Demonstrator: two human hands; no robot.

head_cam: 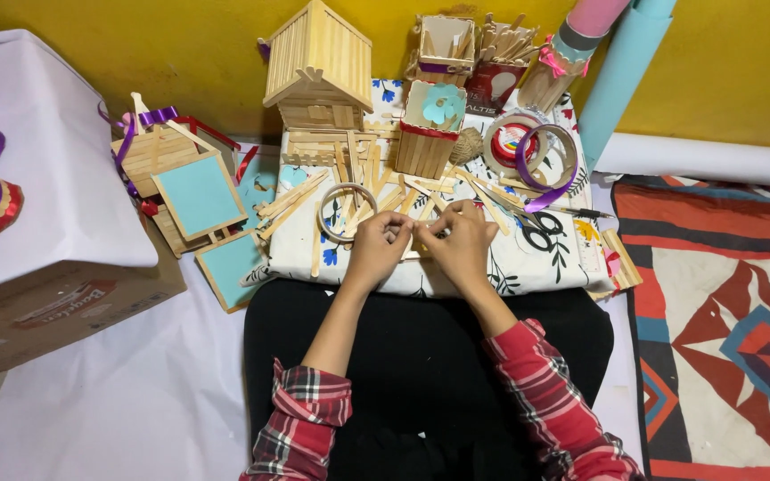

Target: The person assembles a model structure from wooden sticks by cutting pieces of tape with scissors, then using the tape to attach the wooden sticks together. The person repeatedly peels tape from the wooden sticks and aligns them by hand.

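Stick house (317,67) upper centre; tape rolls (532,151) to its right; scissors (541,232) below them; cardboard box (55,294) at left.

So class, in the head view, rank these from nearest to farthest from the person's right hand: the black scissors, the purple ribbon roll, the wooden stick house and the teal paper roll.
1. Black scissors, just right of the right hand.
2. Purple ribbon roll, up and right.
3. Wooden stick house, up and left.
4. Teal paper roll, far upper right against the wall.
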